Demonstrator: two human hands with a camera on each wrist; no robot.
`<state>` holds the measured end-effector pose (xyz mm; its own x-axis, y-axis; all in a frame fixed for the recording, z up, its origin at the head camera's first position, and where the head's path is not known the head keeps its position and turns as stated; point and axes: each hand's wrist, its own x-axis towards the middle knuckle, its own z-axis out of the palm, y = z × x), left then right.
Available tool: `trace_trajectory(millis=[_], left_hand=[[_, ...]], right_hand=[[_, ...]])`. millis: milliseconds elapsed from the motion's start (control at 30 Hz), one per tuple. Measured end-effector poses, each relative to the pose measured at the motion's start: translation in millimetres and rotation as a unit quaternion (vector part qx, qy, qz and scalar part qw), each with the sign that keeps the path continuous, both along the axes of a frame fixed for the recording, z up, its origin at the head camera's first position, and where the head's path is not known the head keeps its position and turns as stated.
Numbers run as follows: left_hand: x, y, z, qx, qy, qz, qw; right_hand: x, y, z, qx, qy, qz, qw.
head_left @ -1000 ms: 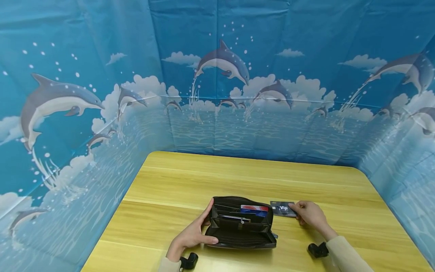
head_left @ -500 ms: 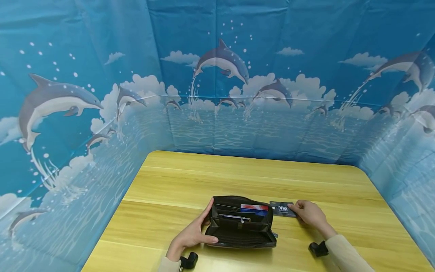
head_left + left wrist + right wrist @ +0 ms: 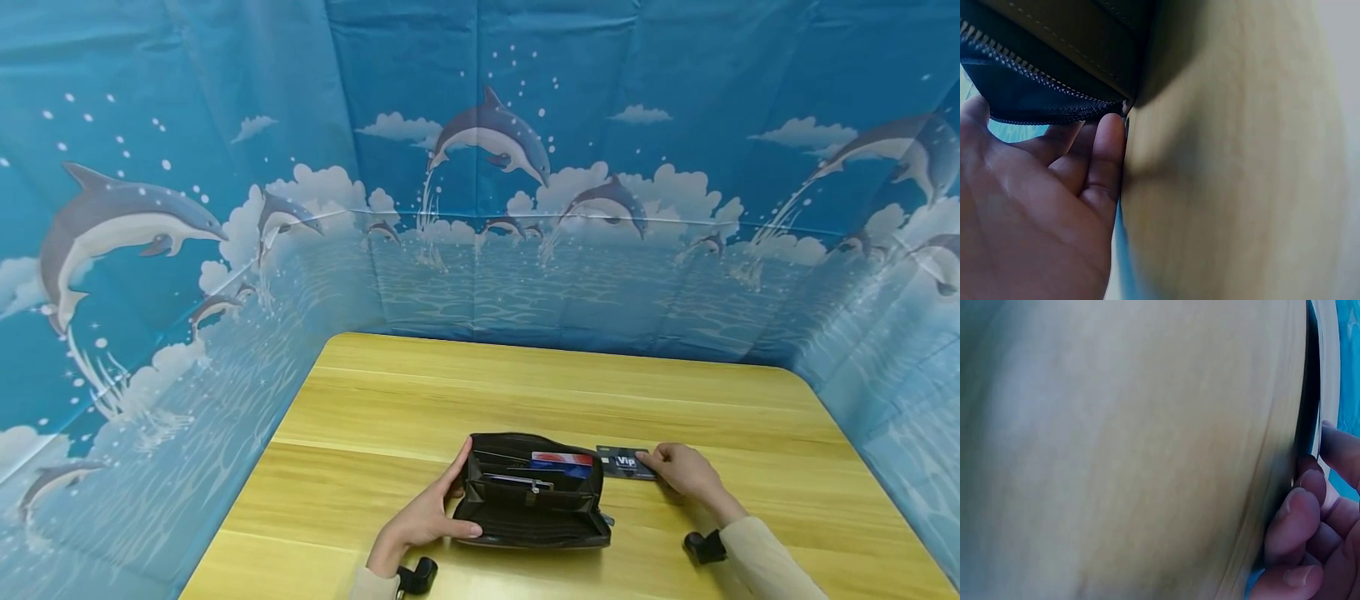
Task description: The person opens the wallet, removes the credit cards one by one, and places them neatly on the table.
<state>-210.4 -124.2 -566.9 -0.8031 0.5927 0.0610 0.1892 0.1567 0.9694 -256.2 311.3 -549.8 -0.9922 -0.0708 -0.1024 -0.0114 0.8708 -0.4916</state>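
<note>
A dark long wallet (image 3: 531,533) lies unzipped and spread wide on the table. My left hand (image 3: 427,518) grips its left end, thumb on the front edge and fingers along the side. In the left wrist view, the left hand's fingers (image 3: 1109,140) touch the wallet's zippered corner (image 3: 1054,87). Inside the wallet, a red, white and blue card (image 3: 561,464) and another card (image 3: 517,481) show in the slots. Right of the wallet, my right hand (image 3: 686,473) pinches the right end of a black "Vip" card (image 3: 621,461). That card appears edge-on in the right wrist view, between thumb and fingers.
The yellow wood-grain table (image 3: 570,392) has rounded far corners. A blue curtain printed with dolphins (image 3: 487,275) surrounds it at the back and sides. Black camera mounts (image 3: 418,575) sit at both wrists, close above the tabletop. A zipper pull sticks out at the wallet's right end.
Fingers of the right hand that showed below the card a second ago are now tucked out of sight. The card and wallet keep almost the same place; the left hand is still.
</note>
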Motion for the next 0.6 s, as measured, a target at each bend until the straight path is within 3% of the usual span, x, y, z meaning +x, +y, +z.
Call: trace_trajectory(millis=[600], left_hand=[[-0.4,0.1,-1.2,0.001,-0.01,0.003,0.9999]], right_hand=[[-2.6,0.9,-0.2,-0.02,-0.018,0.012,1.0]])
